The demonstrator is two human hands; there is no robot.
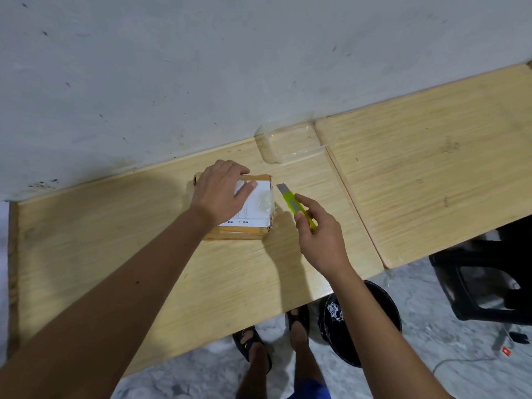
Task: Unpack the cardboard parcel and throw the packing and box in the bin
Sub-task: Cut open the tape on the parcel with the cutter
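Note:
A small cardboard parcel (253,223) with a white label and clear tape lies on the wooden table (115,254). My left hand (221,194) lies flat on top of the parcel, fingers spread over its far edge. My right hand (319,234) grips a yellow-green utility knife (293,203) just right of the parcel. The knife's blade is out and points toward the box's far right corner, not touching it. A black bin (383,306) stands on the floor under the table's near edge, to the right of my feet.
A clear plastic container (290,142) sits at the back of the table by the wall. A second wooden board (431,174) adjoins on the right. A black chair (486,280) stands at the right on the floor, with a cable and red switch nearby.

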